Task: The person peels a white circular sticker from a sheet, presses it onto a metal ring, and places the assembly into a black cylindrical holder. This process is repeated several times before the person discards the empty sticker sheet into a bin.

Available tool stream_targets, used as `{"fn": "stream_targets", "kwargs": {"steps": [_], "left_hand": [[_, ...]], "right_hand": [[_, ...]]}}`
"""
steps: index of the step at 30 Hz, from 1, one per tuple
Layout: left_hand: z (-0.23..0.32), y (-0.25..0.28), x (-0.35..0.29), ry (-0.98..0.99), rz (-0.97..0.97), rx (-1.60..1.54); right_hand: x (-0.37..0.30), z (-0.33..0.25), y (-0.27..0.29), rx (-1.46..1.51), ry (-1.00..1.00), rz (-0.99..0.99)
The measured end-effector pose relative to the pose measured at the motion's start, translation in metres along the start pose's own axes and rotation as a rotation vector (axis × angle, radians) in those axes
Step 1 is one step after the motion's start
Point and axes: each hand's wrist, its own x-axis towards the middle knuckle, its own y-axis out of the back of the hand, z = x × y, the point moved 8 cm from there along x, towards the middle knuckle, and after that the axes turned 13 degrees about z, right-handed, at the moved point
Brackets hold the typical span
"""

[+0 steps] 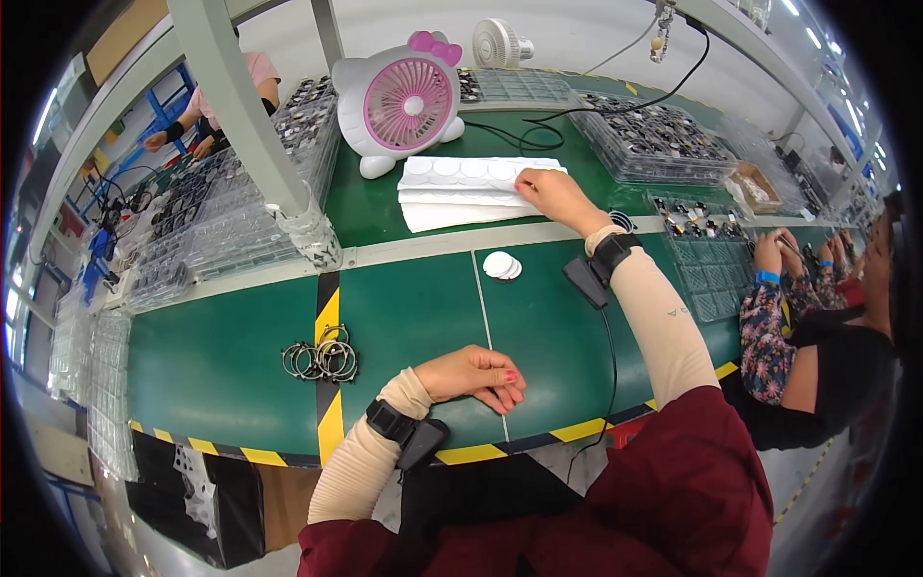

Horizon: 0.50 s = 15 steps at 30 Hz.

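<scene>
- Right hand (558, 200) meets the sheet of white circles (447, 173) with bent fingertips; whether they pinch it, I cannot tell.
- That sheet lies under these fingertips, extending leftward.
- Left hand (469, 375) hangs slack, fingers loosely bent, near the table's striped front edge (481, 453).
- Between the hands sit white discs (498, 264).
- Green tabletop (413, 306) stretches from them toward metal rings (327, 360).
- Just behind the sheet stands a fan (409, 104).

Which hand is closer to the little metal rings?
Left. The left hand is to the right of the metal rings; the right hand is farther away, at the white sheets.
</scene>
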Motion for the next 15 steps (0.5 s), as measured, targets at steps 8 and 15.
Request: {"fn": "stream_targets", "kwargs": {"steps": [8, 15], "left_hand": [[0.002, -0.005, 0.002, 0.016, -0.016, 0.002], [-0.003, -0.005, -0.008, -0.069, -0.052, 0.096]], "right_hand": [[-0.007, -0.034, 0.053, -0.288, 0.237, 0.569], [-0.089, -0.186, 0.105, -0.222, 0.529, 0.64]]}}
